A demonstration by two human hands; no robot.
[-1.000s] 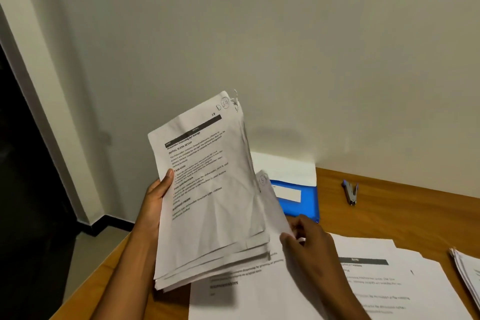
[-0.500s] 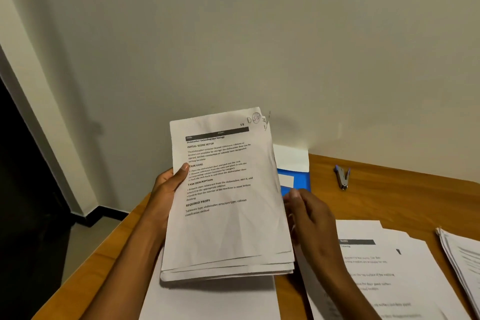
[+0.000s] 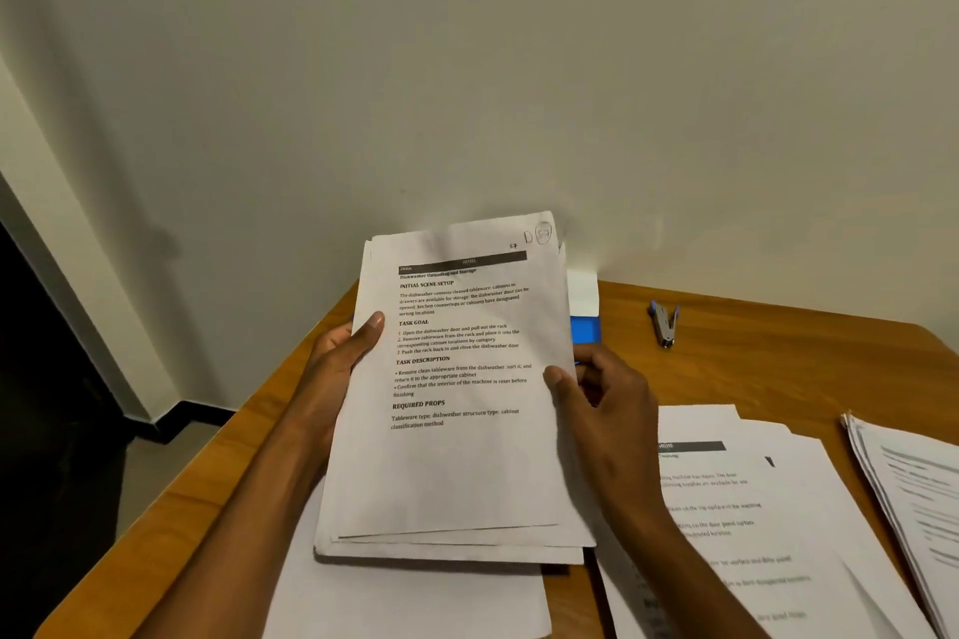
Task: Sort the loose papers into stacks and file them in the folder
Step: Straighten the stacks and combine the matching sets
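**Both hands square up the bundle**

Now my right hand (image 3: 604,397) has come onto the right edge of the bundle of papers (image 3: 456,394), which has turned upright and level above the near left of the table (image 3: 778,353); my left hand (image 3: 340,363) pinches the left edge, thumb on top. I judge the sheets light, limp and apt to slide apart, so mid-edge grips suit. Behind them the blue folder (image 3: 586,330) lies mostly hidden. A stapler (image 3: 664,324) sits far right; loose sheets (image 3: 737,509) and a stack (image 3: 913,488) lie near right.
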